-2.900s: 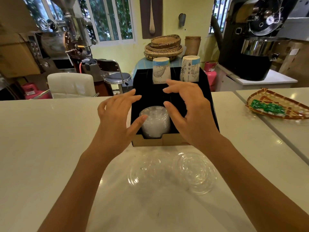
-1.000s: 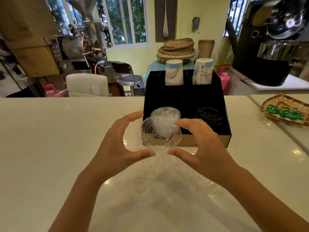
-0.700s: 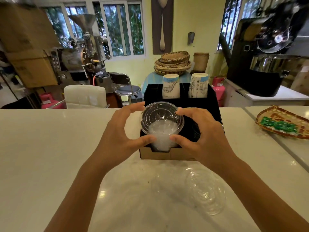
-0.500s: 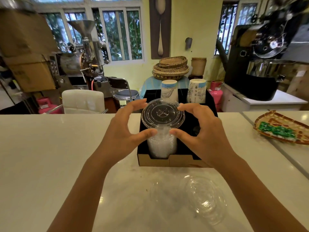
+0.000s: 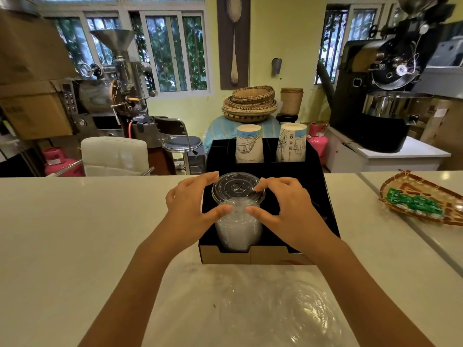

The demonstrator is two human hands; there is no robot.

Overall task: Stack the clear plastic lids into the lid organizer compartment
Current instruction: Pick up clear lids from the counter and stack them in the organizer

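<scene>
A clear plastic lid (image 5: 238, 187) is held flat between my left hand (image 5: 190, 209) and my right hand (image 5: 285, 209), fingertips on its rim at both sides. It sits at the top of a tall stack of clear lids (image 5: 236, 227) standing in the front left compartment of the black lid organizer (image 5: 323, 196). Whether the held lid rests on the stack or hovers just over it I cannot tell. Another clear lid (image 5: 309, 313) lies loose on the white counter in front of the organizer.
Two paper cups (image 5: 249, 144) stand upside down in the organizer's back compartments. A woven tray with green packets (image 5: 421, 199) lies at the right on the counter (image 5: 75, 234). Chairs, baskets and coffee machines stand behind the counter.
Both hands picked a lid up from the counter, carried it forward and lowered it onto the top of the stack in the organizer. One loose lid is left on the counter.
</scene>
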